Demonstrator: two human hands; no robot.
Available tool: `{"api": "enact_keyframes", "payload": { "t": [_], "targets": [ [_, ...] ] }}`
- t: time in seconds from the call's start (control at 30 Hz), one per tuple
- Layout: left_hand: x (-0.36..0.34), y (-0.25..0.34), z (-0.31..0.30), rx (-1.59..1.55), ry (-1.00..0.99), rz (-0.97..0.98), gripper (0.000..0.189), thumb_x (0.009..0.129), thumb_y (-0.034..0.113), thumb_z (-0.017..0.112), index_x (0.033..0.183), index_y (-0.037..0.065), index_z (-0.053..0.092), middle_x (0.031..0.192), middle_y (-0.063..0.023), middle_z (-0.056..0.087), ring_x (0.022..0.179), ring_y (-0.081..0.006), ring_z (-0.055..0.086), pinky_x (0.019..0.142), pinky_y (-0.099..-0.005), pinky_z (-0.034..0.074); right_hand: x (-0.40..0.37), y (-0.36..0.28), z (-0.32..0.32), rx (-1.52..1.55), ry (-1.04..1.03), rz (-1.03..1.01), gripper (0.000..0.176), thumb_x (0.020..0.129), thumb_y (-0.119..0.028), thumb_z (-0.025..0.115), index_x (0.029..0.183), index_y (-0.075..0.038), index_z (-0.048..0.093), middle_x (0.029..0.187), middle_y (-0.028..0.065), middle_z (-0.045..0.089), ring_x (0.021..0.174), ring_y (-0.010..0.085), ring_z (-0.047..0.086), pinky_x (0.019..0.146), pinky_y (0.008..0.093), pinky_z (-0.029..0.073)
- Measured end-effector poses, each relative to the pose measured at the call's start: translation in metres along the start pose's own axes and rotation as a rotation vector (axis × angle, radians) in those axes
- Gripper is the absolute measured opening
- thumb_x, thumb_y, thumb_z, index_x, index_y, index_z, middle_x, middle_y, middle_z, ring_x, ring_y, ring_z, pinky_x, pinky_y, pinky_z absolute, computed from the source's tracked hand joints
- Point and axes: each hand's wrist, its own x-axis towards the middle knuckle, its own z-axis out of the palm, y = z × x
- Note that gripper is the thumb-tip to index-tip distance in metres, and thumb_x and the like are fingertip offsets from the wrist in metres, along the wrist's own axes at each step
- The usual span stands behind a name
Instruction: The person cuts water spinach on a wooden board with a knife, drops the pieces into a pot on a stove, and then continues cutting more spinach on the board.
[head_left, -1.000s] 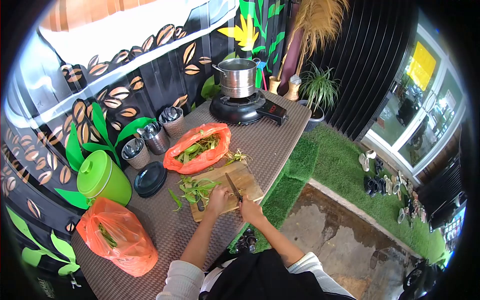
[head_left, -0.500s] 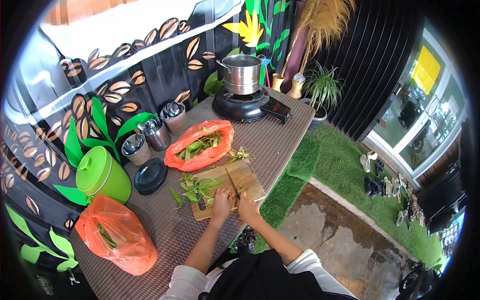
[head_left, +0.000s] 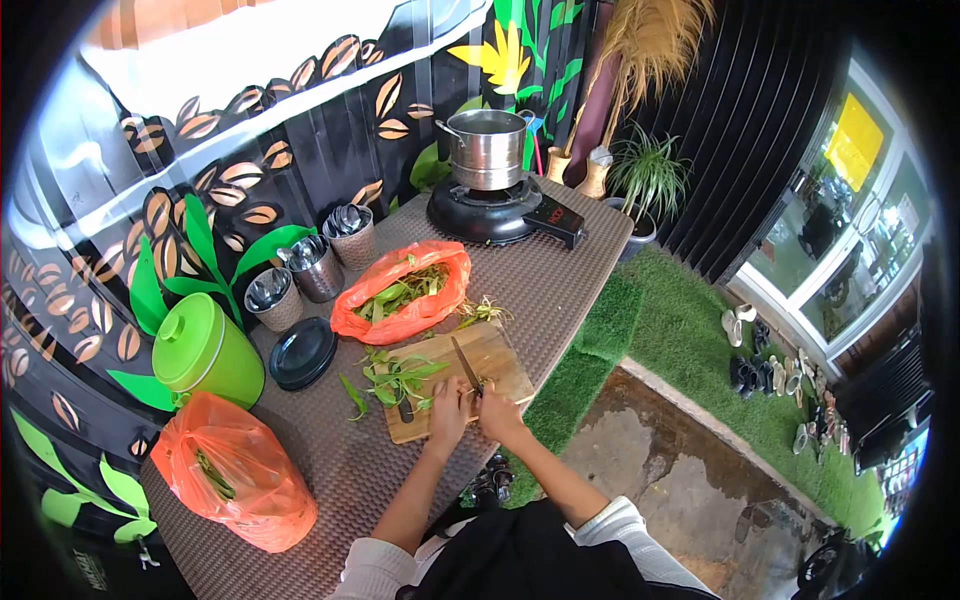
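Observation:
A wooden cutting board lies near the front edge of the woven-pattern table. My right hand is closed around the handle of a knife, its blade pointing away from me over the board. Close beside it, my left hand rests at the board with fingers bunched on leafy greens; the fingertips' exact hold is partly hidden. More loose leafy greens spread over the board's left side, some hanging past its edge. Behind the board stands an open orange plastic bag filled with greens. Pale rooty trimmings lie beyond the board.
A steel pot sits on a black portable stove at the far end. Cutlery cups, dark stacked plates, a green lidded bucket and a tied orange bag line the left side. Grass matting lies right of the table.
My left hand has shifted slightly, its fingers a little more upright beside the knife. My right hand and the knife stay almost in the same place; the view moved slightly.

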Motion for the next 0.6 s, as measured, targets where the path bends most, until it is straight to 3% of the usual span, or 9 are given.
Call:
{"api": "enact_keyframes", "payload": {
  "t": [0.13, 0.2, 0.33, 0.43, 0.53, 0.6],
  "targets": [
    [-0.001, 0.001, -0.002, -0.005, 0.029, 0.041, 0.016, 0.083, -0.005, 0.056, 0.098, -0.001, 0.052, 0.083, -0.0157, 0.056, 0.077, -0.0305, 0.058, 0.069, -0.0374, 0.049, -0.018, -0.010, 0.001, -0.029, -0.001, 0.020, 0.032, 0.094, -0.026, 0.047, 0.107, 0.002, 0.042, 0.088, 0.0277, 0.064, 0.083, 0.0436, 0.065, 0.071, 0.0507, 0.052],
    [0.001, 0.005, -0.005, -0.033, 0.023, 0.019, 0.015, 0.082, -0.005, 0.056, 0.097, -0.001, 0.052, 0.083, -0.0155, 0.056, 0.077, -0.0296, 0.058, 0.068, -0.0369, 0.049, -0.021, -0.018, 0.008, -0.052, 0.010, 0.141, 0.031, 0.094, -0.026, 0.046, 0.107, 0.001, 0.042, 0.090, 0.0281, 0.064, 0.086, 0.0442, 0.064, 0.075, 0.0515, 0.051],
    [-0.001, 0.003, -0.003, -0.069, 0.057, 0.014, 0.013, 0.081, -0.005, 0.058, 0.092, -0.002, 0.051, 0.081, -0.0148, 0.054, 0.073, -0.0265, 0.058, 0.064, -0.0349, 0.048, -0.006, -0.012, 0.001, -0.026, 0.063, 0.038, 0.030, 0.093, -0.025, 0.045, 0.107, 0.001, 0.041, 0.092, 0.0291, 0.064, 0.088, 0.0441, 0.064, 0.077, 0.0525, 0.051],
    [0.000, 0.002, -0.002, -0.102, 0.073, -0.025, 0.013, 0.081, -0.005, 0.059, 0.091, -0.001, 0.051, 0.081, -0.0140, 0.054, 0.070, -0.0253, 0.058, 0.062, -0.0341, 0.048, -0.007, -0.011, -0.005, 0.047, -0.045, 0.069, 0.030, 0.093, -0.025, 0.045, 0.108, 0.001, 0.042, 0.093, 0.0297, 0.064, 0.088, 0.0445, 0.064, 0.077, 0.0530, 0.050],
    [0.000, 0.008, -0.007, -0.157, 0.061, -0.081, 0.013, 0.081, -0.005, 0.060, 0.090, -0.001, 0.051, 0.081, -0.0137, 0.054, 0.067, -0.0240, 0.058, 0.061, -0.0335, 0.048, -0.020, -0.016, 0.007, -0.013, 0.054, 0.034, 0.032, 0.094, -0.026, 0.045, 0.109, 0.002, 0.042, 0.091, 0.0294, 0.064, 0.088, 0.0452, 0.063, 0.076, 0.0525, 0.051],
    [0.001, 0.012, -0.009, -0.181, 0.045, -0.124, 0.014, 0.080, -0.005, 0.060, 0.090, -0.001, 0.051, 0.083, -0.0149, 0.055, 0.069, -0.0254, 0.059, 0.062, -0.0347, 0.048, -0.019, -0.022, 0.009, -0.057, -0.032, 0.137, 0.039, 0.093, -0.024, 0.046, 0.119, 0.004, 0.040, 0.094, 0.0250, 0.065, 0.089, 0.0417, 0.065, 0.076, 0.0479, 0.053]
  ]
}}
